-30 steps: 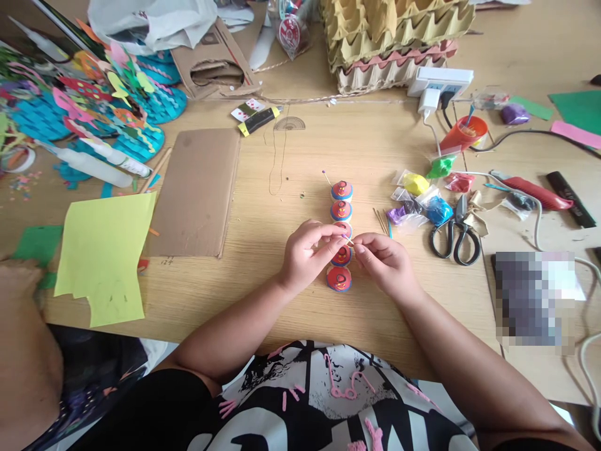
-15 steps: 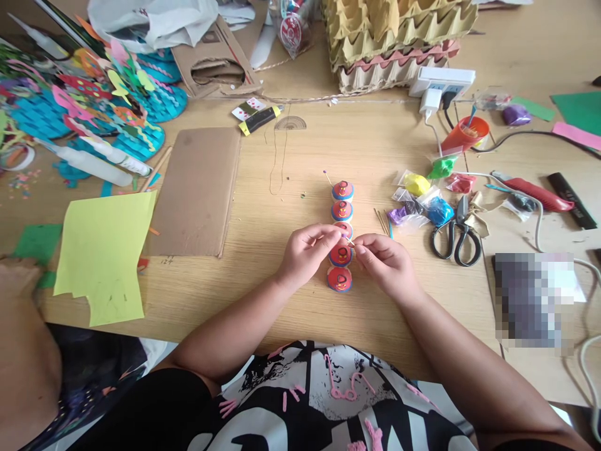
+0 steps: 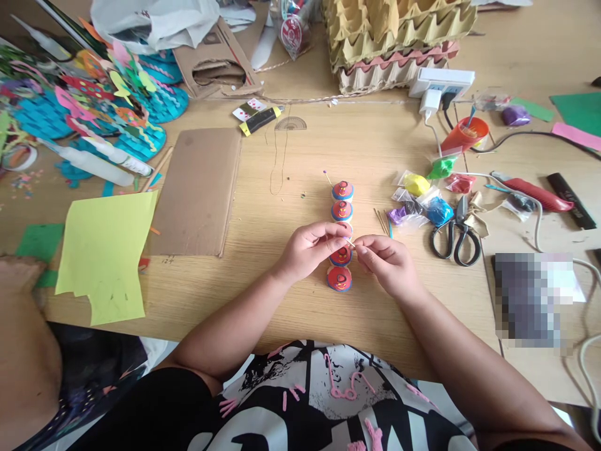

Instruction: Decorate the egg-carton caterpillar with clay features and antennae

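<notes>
Several egg-carton cups covered in red and blue clay, with little faces on them, form a caterpillar-like row point(image 3: 339, 279) on the table. Above its middle, my left hand point(image 3: 312, 249) pinches a small purple clay ball at one end of a toothpick point(image 3: 350, 243); the fingers mostly hide the ball. My right hand point(image 3: 387, 263) grips the toothpick's other end between thumb and forefinger. A purple-tipped toothpick point(image 3: 327, 177) sticks up at the far cup. To the right lie loose toothpicks point(image 3: 381, 219).
Black-handled scissors point(image 3: 455, 235) and bagged clay point(image 3: 440, 211) lie to the right, near an orange cup point(image 3: 464, 134). A cardboard sheet point(image 3: 197, 191) and yellow paper point(image 3: 106, 257) lie left. Egg trays point(image 3: 399, 37) are stacked behind. Another person's arm point(image 3: 28, 351) rests at far left.
My left thumb and fingers have closed further over the purple ball, so less of it shows. My right hand has barely moved.
</notes>
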Demonstrator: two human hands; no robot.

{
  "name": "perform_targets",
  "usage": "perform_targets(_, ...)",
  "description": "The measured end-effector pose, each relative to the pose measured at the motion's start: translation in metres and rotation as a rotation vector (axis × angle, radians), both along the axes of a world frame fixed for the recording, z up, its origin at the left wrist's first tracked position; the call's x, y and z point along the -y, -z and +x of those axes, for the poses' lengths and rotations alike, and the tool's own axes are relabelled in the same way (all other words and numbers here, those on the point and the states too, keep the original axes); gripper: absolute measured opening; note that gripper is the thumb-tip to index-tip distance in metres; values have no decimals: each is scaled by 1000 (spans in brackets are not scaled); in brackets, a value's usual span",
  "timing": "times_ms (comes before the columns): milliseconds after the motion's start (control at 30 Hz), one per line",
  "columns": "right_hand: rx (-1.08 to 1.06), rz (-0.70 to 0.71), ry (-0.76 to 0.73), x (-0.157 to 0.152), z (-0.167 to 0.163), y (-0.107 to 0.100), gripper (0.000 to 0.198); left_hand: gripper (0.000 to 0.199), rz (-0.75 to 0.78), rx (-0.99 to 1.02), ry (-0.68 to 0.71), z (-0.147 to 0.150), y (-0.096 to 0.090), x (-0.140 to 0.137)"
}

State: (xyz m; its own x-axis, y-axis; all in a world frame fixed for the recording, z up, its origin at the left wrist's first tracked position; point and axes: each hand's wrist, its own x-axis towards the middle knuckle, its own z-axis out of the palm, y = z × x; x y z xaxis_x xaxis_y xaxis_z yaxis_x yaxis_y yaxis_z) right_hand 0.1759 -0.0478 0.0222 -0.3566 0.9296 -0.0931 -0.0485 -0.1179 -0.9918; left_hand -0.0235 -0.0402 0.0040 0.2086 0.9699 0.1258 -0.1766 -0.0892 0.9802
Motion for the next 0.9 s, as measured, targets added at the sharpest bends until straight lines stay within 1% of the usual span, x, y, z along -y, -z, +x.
perform_targets(167, 23, 34, -20, -1, -1, -3, 44, 23, -6, -43, -17, 0, -3, 0)
perform_targets(333, 31, 33, 1, 0, 1, 0, 42, 23, 0, -5, -4, 0, 0, 1)
perform_targets(400, 33, 54, 10, 0, 2, 1, 40, 23, 8, -9, -10, 0, 0, 1)
perform_targets(533, 60, 103, 7, 0, 1, 2, 38, 21, 24, -63, -56, 1, 0, 2)
perform_targets(633, 94, 107, 15, 0, 1, 3, 39, 24, 31, -95, -111, 2, -1, 2)
perform_targets(800, 117, 112, 90, 0, 4, 8, 39, 29, 4, -47, -238, 1, -2, 0)
perform_targets(900, 117, 117, 124, 0, 4, 8, 39, 28, -10, -15, -236, 1, -4, -1)
